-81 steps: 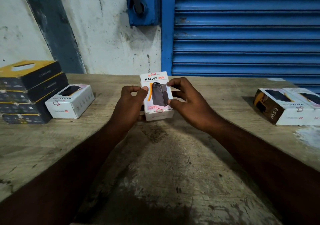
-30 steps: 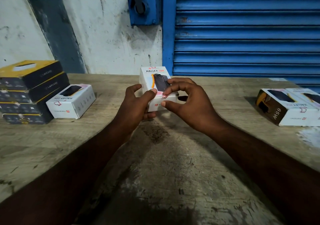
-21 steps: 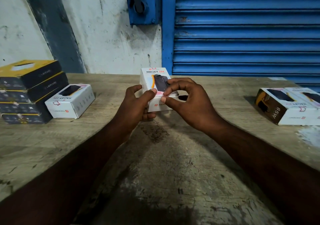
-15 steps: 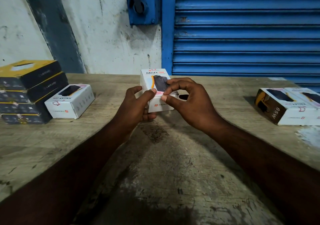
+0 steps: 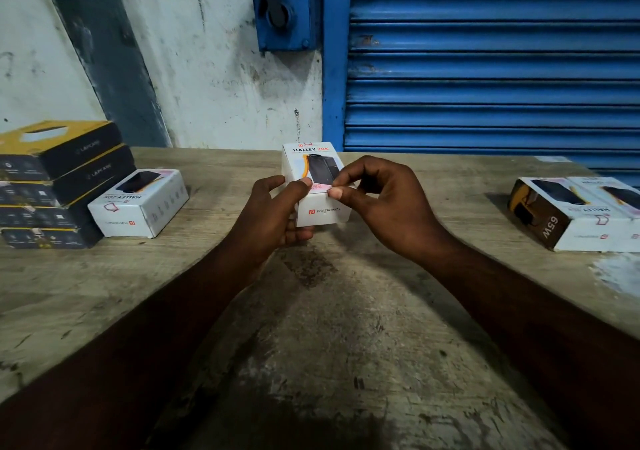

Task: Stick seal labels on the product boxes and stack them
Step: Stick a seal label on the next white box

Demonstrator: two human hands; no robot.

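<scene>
My left grip [image 5: 273,214] is curled round the box [image 5: 320,169] and holds it from the left side. My right grip [image 5: 384,204] is pinched shut, thumb and first finger together, on the small seal label [image 5: 320,187] at the near edge of the box top.

I think I am pressing the label down now. To do it well, I should hold the box very steady with my left grip. I should rub the label flat with my thumb, so that half sits on the top and half folds over the edge onto the front flap. No bumps, no loose corner. I should not squeeze hard, because thin card can dent.

The box is in the middle, in front of me, just over the tabletop [image 5: 346,311]. I cannot tell if its low end touches the wood. It is white and tall, tipped back a bit. The top says HALLEY 20K and shows a dark pack with an orange stripe. The front says PORTRONICS. The label looks pale pink and tiny.

One white box [image 5: 138,204] like it lies to my left, beside a stack of dark and yellow boxes [image 5: 59,179]. Two boxes [image 5: 571,214] lie far to my right.
</scene>
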